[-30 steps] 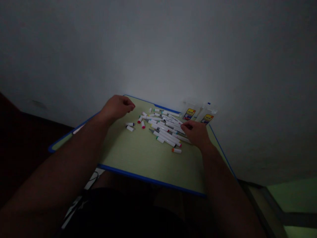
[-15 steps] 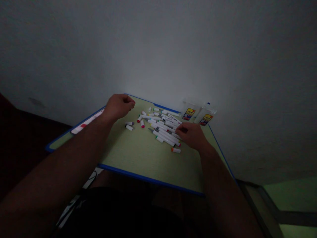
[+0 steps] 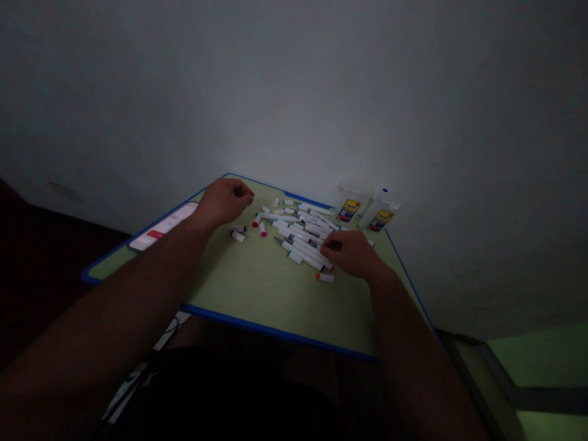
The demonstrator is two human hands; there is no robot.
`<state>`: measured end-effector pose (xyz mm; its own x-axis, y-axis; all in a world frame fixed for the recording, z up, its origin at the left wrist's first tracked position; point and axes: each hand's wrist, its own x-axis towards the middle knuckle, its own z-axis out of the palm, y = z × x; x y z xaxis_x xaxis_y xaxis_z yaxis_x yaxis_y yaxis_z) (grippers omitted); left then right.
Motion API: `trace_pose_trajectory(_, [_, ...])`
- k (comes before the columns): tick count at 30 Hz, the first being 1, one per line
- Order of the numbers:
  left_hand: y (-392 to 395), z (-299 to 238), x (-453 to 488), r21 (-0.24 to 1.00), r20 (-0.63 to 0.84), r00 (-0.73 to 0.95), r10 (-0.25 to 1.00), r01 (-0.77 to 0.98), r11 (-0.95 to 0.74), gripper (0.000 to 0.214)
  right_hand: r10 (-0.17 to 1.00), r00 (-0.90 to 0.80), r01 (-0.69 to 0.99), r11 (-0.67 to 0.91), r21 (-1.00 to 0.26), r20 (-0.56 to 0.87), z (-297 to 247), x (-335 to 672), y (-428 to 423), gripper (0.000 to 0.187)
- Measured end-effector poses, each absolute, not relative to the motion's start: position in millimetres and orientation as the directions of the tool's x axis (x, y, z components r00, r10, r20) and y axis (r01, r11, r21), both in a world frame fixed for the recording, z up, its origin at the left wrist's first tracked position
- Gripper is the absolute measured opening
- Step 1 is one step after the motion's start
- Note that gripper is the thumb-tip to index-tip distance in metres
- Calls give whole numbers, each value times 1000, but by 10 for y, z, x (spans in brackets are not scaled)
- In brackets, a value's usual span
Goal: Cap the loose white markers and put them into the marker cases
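Note:
Several white markers with coloured caps (image 3: pixel 298 236) lie scattered on a green desk with a blue edge (image 3: pixel 257 288). My right hand (image 3: pixel 351 252) rests on the right side of the pile, its fingers curled down onto the markers; what they hold is hidden. My left hand (image 3: pixel 225 201) hovers at the far left of the pile with its fingers curled into a loose fist, and nothing shows in it. Loose caps (image 3: pixel 239 235) lie just below my left hand. An orange-tipped cap (image 3: pixel 324 277) lies near my right wrist.
Two clear bottles with yellow labels (image 3: pixel 367 213) stand against the white wall at the desk's far right corner. A white and red flat object (image 3: pixel 163 225) lies on the desk's left edge. Cables (image 3: pixel 169 327) hang below the desk's front edge.
My right hand has slid a little to the left and nearer over the markers. My left hand has barely shifted. The camera has tilted, and more of the white and red object shows.

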<state>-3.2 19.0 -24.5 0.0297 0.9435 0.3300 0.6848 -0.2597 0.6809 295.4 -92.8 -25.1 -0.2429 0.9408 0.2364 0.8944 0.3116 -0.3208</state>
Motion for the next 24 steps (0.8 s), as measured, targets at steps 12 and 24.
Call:
trace_pose_trajectory(12, [120, -205, 27, 619, 344, 69, 937, 734, -281, 19, 941, -305, 901, 334, -275, 146, -241, 2840, -941, 11])
trace_pose_trajectory(24, [96, -183, 49, 658, 326, 27, 945, 711, -248, 18, 963, -269, 940, 270, -211, 32, -298, 2721, -938, 12])
